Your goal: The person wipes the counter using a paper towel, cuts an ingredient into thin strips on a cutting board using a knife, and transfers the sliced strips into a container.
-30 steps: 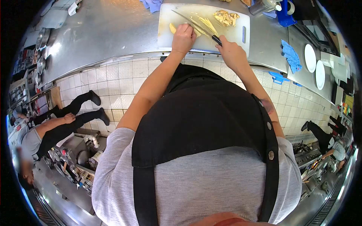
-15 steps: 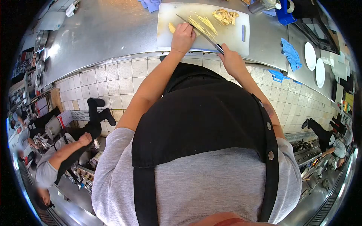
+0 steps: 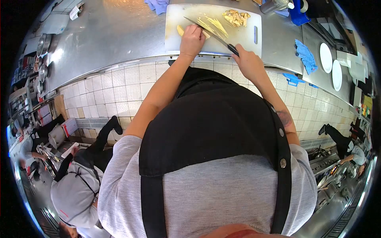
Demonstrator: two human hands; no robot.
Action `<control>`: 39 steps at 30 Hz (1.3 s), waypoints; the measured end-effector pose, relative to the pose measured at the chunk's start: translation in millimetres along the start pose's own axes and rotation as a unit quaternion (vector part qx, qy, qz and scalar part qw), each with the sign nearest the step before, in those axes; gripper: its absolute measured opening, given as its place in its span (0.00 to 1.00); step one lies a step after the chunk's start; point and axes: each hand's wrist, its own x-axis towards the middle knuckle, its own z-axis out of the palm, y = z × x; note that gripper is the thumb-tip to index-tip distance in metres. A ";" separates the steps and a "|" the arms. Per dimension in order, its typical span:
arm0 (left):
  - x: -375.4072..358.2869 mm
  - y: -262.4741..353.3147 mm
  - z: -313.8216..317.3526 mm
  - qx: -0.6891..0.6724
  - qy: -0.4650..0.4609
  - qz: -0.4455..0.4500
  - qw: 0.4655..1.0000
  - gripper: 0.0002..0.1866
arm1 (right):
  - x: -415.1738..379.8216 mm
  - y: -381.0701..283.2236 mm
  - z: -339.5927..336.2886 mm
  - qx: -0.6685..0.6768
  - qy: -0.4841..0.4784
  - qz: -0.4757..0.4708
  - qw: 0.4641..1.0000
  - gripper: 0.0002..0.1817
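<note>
My right hand (image 3: 249, 62) is wrapped round the black handle of a kitchen knife (image 3: 217, 38), whose long blade slants up and left across the white cutting board (image 3: 172, 41). The fingers of my left hand (image 3: 193, 40) are curled down on a pale piece of ginger (image 3: 206, 35) beside the blade; most of that piece is hidden. Just left of those fingers lies another yellowish ginger piece (image 3: 180, 30). Thin ginger strips (image 3: 218, 26) spread on the far side of the knife. A pile of ginger pieces (image 3: 237, 18) sits near the board's far right corner.
The board rests on a steel counter (image 3: 115, 35). Blue cloths (image 3: 305, 56) lie on the counter, with white oval plates (image 3: 326, 58) at the right. A metal container (image 3: 274, 6) stands behind the board. Behind me at the left, a co-worker (image 3: 77, 190) bends over another counter.
My right hand has shifted slightly right and down with the knife handle. My left hand stays nearly in place. The co-worker at the left has turned and moved closer behind me.
</note>
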 end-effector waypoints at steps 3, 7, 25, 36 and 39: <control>-0.3 -0.1 -0.8 -0.002 -0.007 -0.004 1.000 0.05 | -15.1 9.0 4.8 0.024 -0.013 0.008 1.000 0.15; -0.3 -0.3 0.8 -0.009 0.008 0.000 1.000 0.05 | -15.2 13.7 19.6 0.044 -0.015 0.007 0.999 0.15; -0.8 -1.0 0.1 -0.004 -0.010 -0.002 1.000 0.05 | 8.9 -7.5 -0.3 0.010 0.027 -0.013 0.999 0.15; 0.4 -1.8 1.2 -0.016 0.003 0.003 1.000 0.05 | -16.4 19.3 28.7 0.055 -0.009 0.005 0.998 0.15; 1.7 0.2 -0.8 -0.007 0.002 0.010 1.000 0.05 | 6.0 20.6 50.2 0.067 0.017 -0.012 0.998 0.15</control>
